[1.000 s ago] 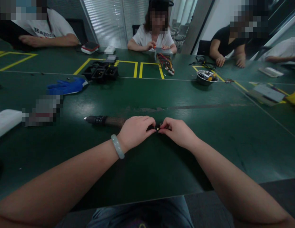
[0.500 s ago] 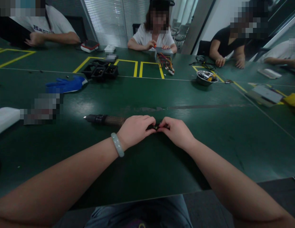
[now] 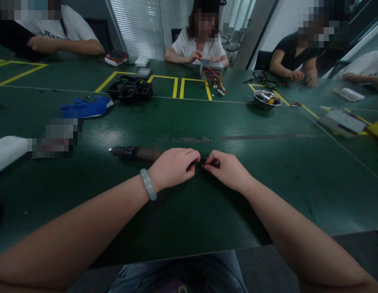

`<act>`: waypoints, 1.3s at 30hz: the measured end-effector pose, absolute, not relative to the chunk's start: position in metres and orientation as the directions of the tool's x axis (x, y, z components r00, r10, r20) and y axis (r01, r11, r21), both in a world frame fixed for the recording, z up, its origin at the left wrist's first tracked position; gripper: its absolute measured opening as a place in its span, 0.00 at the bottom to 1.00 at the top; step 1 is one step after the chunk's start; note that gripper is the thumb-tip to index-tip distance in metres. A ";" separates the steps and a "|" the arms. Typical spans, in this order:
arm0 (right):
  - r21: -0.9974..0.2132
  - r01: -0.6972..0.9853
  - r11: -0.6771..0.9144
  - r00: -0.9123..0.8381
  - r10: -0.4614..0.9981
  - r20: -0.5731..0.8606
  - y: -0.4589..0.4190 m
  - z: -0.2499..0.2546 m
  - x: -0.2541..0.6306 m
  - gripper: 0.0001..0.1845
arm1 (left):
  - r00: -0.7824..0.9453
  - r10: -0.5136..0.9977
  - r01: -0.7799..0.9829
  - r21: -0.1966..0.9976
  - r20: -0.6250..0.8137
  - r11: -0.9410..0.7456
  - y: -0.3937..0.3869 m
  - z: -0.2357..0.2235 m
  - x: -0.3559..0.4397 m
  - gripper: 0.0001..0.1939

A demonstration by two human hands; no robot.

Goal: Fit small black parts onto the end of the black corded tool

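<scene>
Small dark parts (image 3: 192,164), apparently separate, sit mid-frame, pinched in the fingers of both left hand (image 3: 174,166) and right hand (image 3: 229,168).

Office-like workroom, long green table (image 3: 268,183) marked with yellow tape (image 3: 176,87), window blinds (image 3: 137,28), chairs (image 3: 234,40)

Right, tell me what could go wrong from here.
The small dark pieces pinched in the left hand and right hand might slip and be hard to spot on the dark green table.
The cylindrical tool lies right by the left hand, so a bump could set it rolling.
</scene>
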State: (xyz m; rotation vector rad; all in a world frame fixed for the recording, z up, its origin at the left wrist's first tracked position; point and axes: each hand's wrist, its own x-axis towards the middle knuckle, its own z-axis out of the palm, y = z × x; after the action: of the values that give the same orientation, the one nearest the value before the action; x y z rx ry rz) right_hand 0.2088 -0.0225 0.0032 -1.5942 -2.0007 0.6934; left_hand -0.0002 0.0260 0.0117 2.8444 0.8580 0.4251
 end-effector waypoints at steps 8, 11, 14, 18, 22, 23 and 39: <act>-0.688 0.690 0.223 -0.278 0.960 0.032 -0.024 0.008 0.209 0.04 | 0.803 0.548 0.515 0.189 0.235 -0.836 0.026 0.010 -0.001 0.13; -0.735 0.645 0.208 -0.295 0.955 0.011 -0.023 0.009 0.210 0.08 | 0.799 0.558 0.538 0.149 0.224 -0.830 0.024 0.013 -0.001 0.15; -0.748 0.636 0.190 -0.295 0.955 -0.008 -0.022 0.008 0.211 0.11 | 0.782 0.581 0.563 0.142 0.227 -0.814 0.021 0.014 0.002 0.11; -0.739 0.649 0.180 -0.289 0.957 -0.020 -0.021 0.007 0.212 0.12 | 0.764 0.601 0.579 0.163 0.235 -0.799 0.021 0.014 0.004 0.10; -0.739 0.648 0.184 -0.298 0.954 -0.024 -0.021 0.006 0.213 0.12 | 0.775 0.579 0.552 0.175 0.252 -0.815 0.022 0.012 0.002 0.09; -0.737 0.649 0.187 -0.301 0.953 -0.023 -0.021 0.007 0.213 0.11 | 0.781 0.568 0.540 0.176 0.260 -0.823 0.023 0.012 0.002 0.09; -0.754 0.629 0.187 -0.250 0.968 0.032 -0.022 0.005 0.212 0.10 | 0.808 0.537 0.526 0.114 0.244 -0.843 0.023 0.013 0.000 0.12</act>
State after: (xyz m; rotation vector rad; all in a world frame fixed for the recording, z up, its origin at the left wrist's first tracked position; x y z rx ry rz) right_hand 0.2118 -0.0216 0.0046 -1.4909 -1.9537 0.8611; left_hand 0.0003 0.0228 0.0132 2.9478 0.8668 0.4160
